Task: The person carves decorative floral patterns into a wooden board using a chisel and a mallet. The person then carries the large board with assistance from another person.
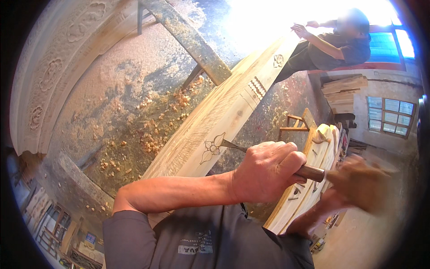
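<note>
My left hand [268,172] is closed around the wooden handle of a carving chisel [313,173]. Its steel blade slants down to the left, the tip at a drawn flower motif [212,147] on a long pale wooden beam [228,119]. At the right my right hand [351,168], smeared by motion, grips what looks like a wooden mallet [365,186]. The mallet's blurred head is close to the butt of the chisel handle; whether they touch I cannot tell. Farther up the beam are a row of carved notches [257,87] and a second flower motif [278,60].
A co-worker [342,47] is at the beam's far end, hands raised over it. A wooden trestle [192,45] meets the beam's left side. Wood shavings [152,143] litter the floor. Tools lie on a bench [309,179] at the right; a carved panel [49,76] stands at left.
</note>
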